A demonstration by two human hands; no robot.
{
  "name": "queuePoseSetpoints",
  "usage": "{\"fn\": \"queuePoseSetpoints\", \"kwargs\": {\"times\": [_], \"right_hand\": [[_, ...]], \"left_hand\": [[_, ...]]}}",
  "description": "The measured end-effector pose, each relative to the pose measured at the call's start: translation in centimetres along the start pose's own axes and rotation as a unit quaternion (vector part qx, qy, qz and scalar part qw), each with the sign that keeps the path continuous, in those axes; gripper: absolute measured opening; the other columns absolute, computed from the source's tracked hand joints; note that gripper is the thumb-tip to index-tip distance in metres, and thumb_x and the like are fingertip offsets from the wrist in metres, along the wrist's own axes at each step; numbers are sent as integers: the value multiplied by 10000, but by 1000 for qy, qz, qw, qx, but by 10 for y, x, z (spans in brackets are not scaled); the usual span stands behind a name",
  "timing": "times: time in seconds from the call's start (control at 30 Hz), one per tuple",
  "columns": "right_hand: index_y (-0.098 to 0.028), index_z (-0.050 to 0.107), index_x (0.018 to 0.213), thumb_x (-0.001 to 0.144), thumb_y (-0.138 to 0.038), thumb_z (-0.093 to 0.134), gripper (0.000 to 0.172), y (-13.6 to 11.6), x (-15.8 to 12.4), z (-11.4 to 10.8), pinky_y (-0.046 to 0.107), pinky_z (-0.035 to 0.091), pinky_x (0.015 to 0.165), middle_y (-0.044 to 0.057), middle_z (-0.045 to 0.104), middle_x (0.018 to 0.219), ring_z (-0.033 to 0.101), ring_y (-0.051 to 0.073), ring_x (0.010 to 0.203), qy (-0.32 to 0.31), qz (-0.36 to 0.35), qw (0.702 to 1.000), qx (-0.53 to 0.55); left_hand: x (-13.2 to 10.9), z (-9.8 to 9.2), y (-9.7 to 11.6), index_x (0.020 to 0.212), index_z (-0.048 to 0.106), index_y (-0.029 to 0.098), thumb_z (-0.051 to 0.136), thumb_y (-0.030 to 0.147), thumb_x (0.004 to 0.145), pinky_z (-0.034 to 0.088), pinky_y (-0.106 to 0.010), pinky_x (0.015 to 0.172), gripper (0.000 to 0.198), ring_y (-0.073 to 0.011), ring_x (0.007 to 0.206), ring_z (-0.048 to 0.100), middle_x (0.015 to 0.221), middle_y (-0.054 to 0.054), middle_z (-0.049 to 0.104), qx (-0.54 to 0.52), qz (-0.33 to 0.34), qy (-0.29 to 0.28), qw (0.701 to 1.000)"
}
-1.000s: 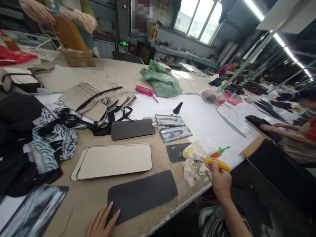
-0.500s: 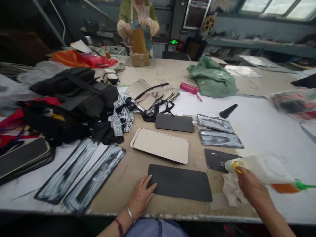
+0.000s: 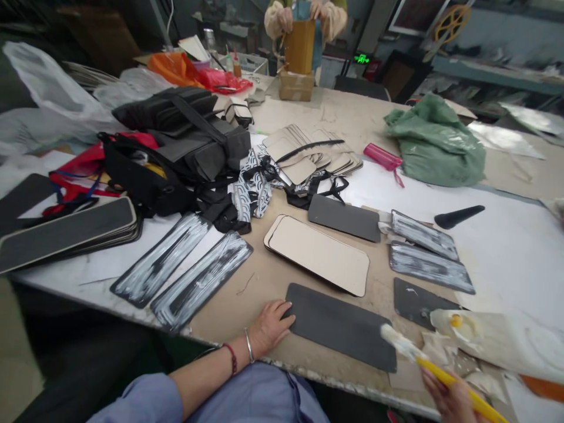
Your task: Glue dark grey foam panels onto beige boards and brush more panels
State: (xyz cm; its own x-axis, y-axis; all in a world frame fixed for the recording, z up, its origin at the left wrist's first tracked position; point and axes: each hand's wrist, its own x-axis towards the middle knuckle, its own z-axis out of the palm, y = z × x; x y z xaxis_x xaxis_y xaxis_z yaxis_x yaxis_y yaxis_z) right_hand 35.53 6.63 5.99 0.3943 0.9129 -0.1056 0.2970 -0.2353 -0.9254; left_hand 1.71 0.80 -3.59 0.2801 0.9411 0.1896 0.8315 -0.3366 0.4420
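A plain dark rectangular panel (image 3: 341,326) lies near the table's front edge. My left hand (image 3: 272,326) rests at its left end, fingers apart, fingertips on the panel's edge. At lower right, my right hand (image 3: 452,396) is closed round the yellow handle of a brush (image 3: 434,367). White glue coats the bristles, which are over the panel's right end. A white container (image 3: 497,338) with an opening lies right of the panel. Two glue-streaked panels (image 3: 163,258) lie at left, and two smaller streaked ones (image 3: 429,267) at right. Beige panels (image 3: 319,252) are stacked behind the plain one.
Black bags (image 3: 194,141) and plastic bags (image 3: 48,94) crowd the left. A green bag (image 3: 436,141), a pink pouch (image 3: 382,156) and a black tapered object (image 3: 458,217) lie at right. Across the table, a person's hands (image 3: 317,10) hold a brown board (image 3: 299,47) over a carton.
My right hand has drawn the brush out of the container and moved it toward me, over the dark panel's right end. The view has shifted; my left hand stays at the panel's left end.
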Motion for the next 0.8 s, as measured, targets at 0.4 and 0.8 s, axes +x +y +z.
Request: {"fn": "queuePoseSetpoints", "kwargs": {"times": [0.4,0.8], "right_hand": [[-110,554,917,648,-478,649,466,-11,-67,184,321,550,706,48,668,777,652,190,727,-80,149,969,178],[-101,568,820,667,-489,609,420,40,-7,54,311,538,721,49,664,667,654,187,689,121,108,984,81]], "left_hand": [[1,-4,-9,1046,572,218,623,246,738,440,-392,843,313,-232,1036,495,1133,-100,573,-22,25,-22,999],[3,-9,-7,1009,603,220,591,183,754,460,-384,826,258,-219,1016,509,1099,-107,582,-3,34,-7,999]]}}
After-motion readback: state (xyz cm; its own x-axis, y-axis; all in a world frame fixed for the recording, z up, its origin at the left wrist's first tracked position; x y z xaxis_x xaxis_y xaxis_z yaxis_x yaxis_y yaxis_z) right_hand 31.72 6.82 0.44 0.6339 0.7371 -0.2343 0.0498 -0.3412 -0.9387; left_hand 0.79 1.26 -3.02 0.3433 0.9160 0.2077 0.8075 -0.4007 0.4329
